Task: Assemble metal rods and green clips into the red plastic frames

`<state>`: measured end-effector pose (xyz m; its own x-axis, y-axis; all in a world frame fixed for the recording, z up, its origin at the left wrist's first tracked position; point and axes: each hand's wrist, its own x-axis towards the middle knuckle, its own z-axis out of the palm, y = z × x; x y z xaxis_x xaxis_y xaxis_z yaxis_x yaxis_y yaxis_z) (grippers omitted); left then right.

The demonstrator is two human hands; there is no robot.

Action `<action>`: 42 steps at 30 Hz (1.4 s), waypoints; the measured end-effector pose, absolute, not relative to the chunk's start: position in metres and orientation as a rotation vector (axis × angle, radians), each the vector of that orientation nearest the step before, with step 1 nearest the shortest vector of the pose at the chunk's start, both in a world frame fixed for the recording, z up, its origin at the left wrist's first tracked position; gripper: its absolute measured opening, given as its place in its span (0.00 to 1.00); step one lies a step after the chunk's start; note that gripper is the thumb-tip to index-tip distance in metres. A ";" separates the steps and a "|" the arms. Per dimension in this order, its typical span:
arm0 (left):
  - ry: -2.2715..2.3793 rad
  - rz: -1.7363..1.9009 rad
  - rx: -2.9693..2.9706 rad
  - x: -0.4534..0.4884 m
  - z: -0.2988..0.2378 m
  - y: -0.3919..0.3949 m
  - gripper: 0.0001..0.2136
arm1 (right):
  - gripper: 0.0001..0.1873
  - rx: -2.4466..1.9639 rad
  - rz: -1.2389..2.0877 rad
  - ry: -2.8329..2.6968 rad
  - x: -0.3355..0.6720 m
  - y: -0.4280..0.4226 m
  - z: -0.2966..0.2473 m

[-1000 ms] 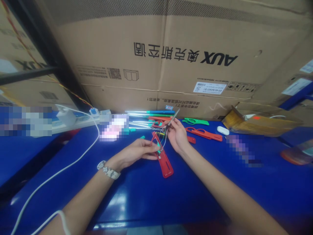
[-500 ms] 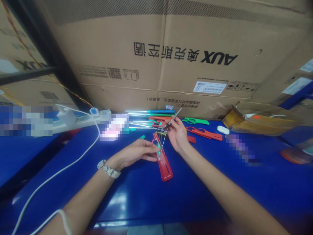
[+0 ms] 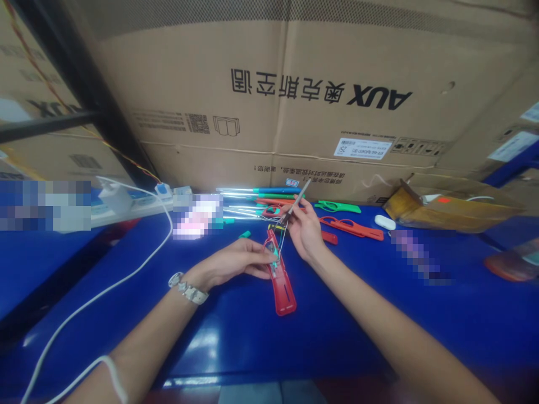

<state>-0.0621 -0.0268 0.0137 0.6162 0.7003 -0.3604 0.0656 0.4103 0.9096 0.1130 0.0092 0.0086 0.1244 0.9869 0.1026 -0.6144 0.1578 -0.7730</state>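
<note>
My left hand [image 3: 248, 259] is closed on a red plastic casing half [image 3: 284, 292], which looks like the handle shell of a long-nosed lighter. Small teal and metal parts [image 3: 274, 258] sit inside it near my fingertips. A slim grey rod with a dark lower end [image 3: 300, 195] is pinched in my right hand [image 3: 306, 227], slanting up and away. Whether it is a tool or a lighter part I cannot tell. Thin white and green wires [image 3: 283, 241] run between the casing and my right fingers. Just behind lies a small yellow piece [image 3: 275, 227].
Several metal-nosed pieces with coloured handles [image 3: 240, 210] lie behind my hands. Right of them are a green casing [image 3: 339, 206] and a red casing [image 3: 353, 229]. A large cardboard box [image 3: 295, 129] stands behind. A white cable [image 3: 126, 286] crosses the blue table [image 3: 357, 348] on the left.
The casing's lower end has swung slightly left and towards me. The grey rod has tilted a little more upright, and its dark lower end is nearer the casing's top.
</note>
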 end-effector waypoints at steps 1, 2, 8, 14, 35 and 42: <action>0.835 0.465 1.096 -0.062 0.014 -0.027 0.14 | 0.13 -0.654 1.299 -0.714 0.113 0.010 0.008; 0.832 0.465 1.099 -0.062 0.013 -0.027 0.14 | 0.13 -0.655 1.303 -0.715 0.113 0.010 0.008; 0.816 0.437 1.121 -0.063 0.014 -0.028 0.12 | 0.14 -0.676 1.368 -0.749 0.115 0.011 0.007; 0.814 0.399 1.156 -0.062 0.014 -0.028 0.11 | 0.11 -0.682 1.440 -0.810 0.115 0.010 0.007; 0.795 0.485 1.167 -0.061 0.010 -0.028 0.10 | 0.12 -0.663 1.478 -0.853 0.112 0.007 0.004; 0.820 0.521 1.167 -0.061 0.009 -0.027 0.14 | 0.15 -0.679 1.461 -0.870 0.108 0.005 0.003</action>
